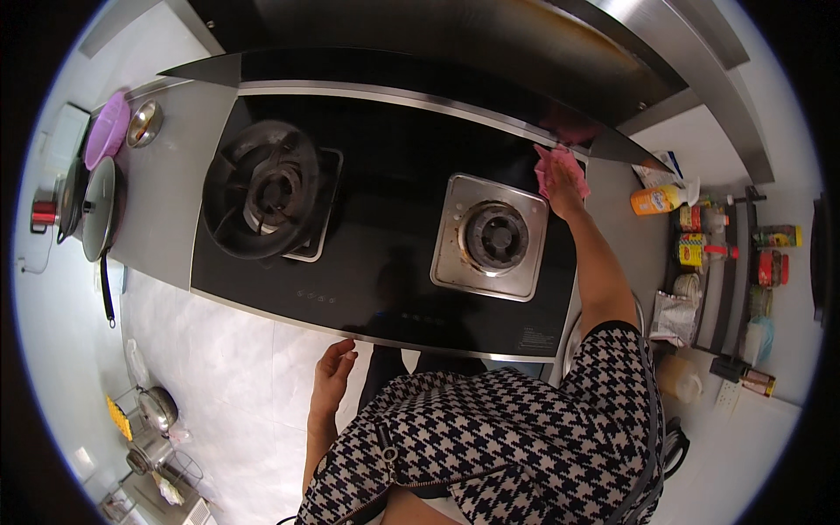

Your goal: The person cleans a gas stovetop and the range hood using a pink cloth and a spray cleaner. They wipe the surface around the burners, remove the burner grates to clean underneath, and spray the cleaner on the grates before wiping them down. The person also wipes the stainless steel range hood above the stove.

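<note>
My right hand (563,190) presses on a pink cloth (577,172) at the far right corner of the black glass gas cooktop (387,216). Its fingers lie over the cloth and are partly hidden in its folds. Just in front and to the left of that hand is the right burner, bare on its square steel plate (453,262). A round black pan support (223,197) stands around the left burner. My left hand (336,371) hangs near the cooktop's front edge, fingers loosely curled, holding nothing.
An orange spray bottle (658,198) stands on the right counter, beside a rack with jars and seasoning packets. On the left are a steel bowl (144,123), a purple basket (108,131) and a lidded frying pan (100,203). The range hood (433,39) hangs over the back.
</note>
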`<state>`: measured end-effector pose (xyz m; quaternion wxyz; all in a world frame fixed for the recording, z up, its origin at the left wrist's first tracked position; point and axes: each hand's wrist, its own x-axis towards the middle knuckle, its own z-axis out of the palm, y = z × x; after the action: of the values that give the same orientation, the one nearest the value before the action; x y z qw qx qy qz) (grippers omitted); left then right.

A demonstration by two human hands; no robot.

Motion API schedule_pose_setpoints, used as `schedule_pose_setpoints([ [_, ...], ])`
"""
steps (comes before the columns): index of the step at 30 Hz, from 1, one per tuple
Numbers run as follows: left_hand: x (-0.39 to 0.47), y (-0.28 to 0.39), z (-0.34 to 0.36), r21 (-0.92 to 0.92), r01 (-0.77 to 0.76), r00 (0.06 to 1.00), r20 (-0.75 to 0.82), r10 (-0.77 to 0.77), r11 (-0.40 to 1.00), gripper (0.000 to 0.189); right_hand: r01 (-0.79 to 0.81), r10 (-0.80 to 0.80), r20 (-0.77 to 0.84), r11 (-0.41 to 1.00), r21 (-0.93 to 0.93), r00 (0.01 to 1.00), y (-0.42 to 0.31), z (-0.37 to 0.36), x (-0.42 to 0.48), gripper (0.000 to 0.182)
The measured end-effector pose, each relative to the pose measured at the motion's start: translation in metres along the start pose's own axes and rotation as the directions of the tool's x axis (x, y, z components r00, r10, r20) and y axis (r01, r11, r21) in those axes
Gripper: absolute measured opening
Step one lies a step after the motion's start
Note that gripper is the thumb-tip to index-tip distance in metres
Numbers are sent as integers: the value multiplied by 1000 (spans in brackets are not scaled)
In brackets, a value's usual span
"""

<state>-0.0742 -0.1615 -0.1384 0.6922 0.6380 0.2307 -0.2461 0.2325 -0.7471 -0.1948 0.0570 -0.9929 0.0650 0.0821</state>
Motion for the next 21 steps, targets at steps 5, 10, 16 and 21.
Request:
schedule_pose_setpoints([
  [5, 2, 11, 8, 18, -27, 999, 36, 26, 999, 38, 16, -32, -200, 997, -80, 979, 52, 11, -72, 62],
  [10, 8, 3, 8, 1, -38, 998, 41, 37, 999, 38, 88, -105, -246, 993, -78, 963, 53, 10, -121, 58],
  [16, 4, 7, 7, -9, -26, 1000, 15, 26, 1000, 37, -118, 148, -343, 987, 107, 927, 36, 19, -60, 64],
  [21, -3, 1, -5, -38, 12, 997, -73, -15, 999, 38, -205, 193, -169, 977, -58, 967, -41, 14, 10, 82],
])
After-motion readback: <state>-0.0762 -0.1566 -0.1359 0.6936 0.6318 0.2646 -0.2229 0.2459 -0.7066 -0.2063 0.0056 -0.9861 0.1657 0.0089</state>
